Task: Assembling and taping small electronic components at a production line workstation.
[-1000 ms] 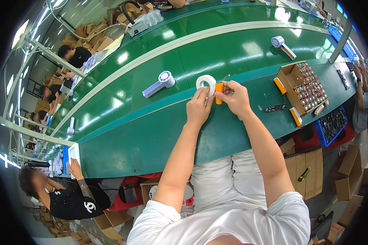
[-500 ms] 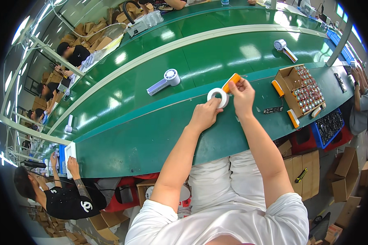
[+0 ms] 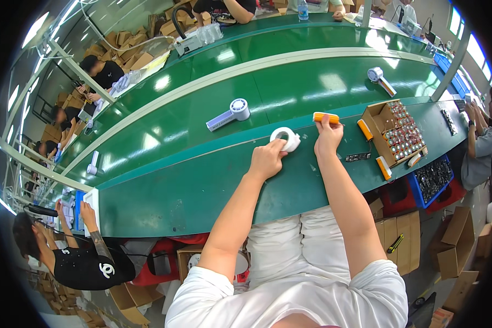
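My left hand (image 3: 268, 159) is closed on a roll of white tape (image 3: 285, 139), its fingers at the near rim of the ring. To the right, my right hand (image 3: 329, 136) grips an orange cylindrical battery (image 3: 326, 117) with white ends, held lengthwise from left to right above the bench's far edge. The roll and the battery are apart. Two similar orange batteries (image 3: 364, 130) lie by a cardboard box (image 3: 378, 121) holding many small cylindrical parts. A dark circuit board strip (image 3: 358, 157) rests just right of my right forearm.
Handheld fans (image 3: 238, 109) lie on the green conveyor belt (image 3: 290, 87) beyond the bench (image 3: 164, 186). A blue crate (image 3: 432, 183) of black parts stands at the right, below bench height. Co-workers sit at the left (image 3: 87, 262) and right. Open cardboard boxes (image 3: 459, 235) stand on the floor.
My right hand has drawn the battery away from the tape roll and turned it from steeply slanted to nearly level. The left hand and roll have shifted slightly left in the picture.
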{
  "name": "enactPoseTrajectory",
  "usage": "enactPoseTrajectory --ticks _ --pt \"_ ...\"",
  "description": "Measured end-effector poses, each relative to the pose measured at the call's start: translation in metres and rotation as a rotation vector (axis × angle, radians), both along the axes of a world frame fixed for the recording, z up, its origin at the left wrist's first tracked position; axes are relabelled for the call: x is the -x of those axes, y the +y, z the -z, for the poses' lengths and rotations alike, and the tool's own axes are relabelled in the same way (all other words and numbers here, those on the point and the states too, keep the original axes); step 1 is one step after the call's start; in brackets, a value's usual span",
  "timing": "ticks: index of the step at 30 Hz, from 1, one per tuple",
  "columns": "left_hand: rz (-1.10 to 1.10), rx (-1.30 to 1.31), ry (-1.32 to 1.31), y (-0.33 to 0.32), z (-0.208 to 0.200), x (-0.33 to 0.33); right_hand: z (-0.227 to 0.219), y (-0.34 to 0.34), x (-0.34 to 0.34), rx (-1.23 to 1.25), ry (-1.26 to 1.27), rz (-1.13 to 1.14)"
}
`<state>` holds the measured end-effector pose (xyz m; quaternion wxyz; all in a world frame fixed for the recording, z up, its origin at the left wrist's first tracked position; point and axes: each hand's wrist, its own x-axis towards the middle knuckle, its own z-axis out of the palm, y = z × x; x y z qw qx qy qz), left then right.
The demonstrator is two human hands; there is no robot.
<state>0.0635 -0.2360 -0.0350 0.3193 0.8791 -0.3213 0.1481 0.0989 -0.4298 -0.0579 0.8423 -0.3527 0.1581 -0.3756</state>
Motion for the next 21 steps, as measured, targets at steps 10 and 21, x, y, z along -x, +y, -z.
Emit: enactPoseTrajectory --ticks 10,21 --pt "-0.596 0.261 -0.04 0.06 -0.02 0.021 0.004 0.001 0.005 0.205 0.054 -0.193" --pt "-1.098 -0.405 0.184 0.224 -0.026 0.066 0.001 0.004 -0.005 0.269 0.085 -0.237"
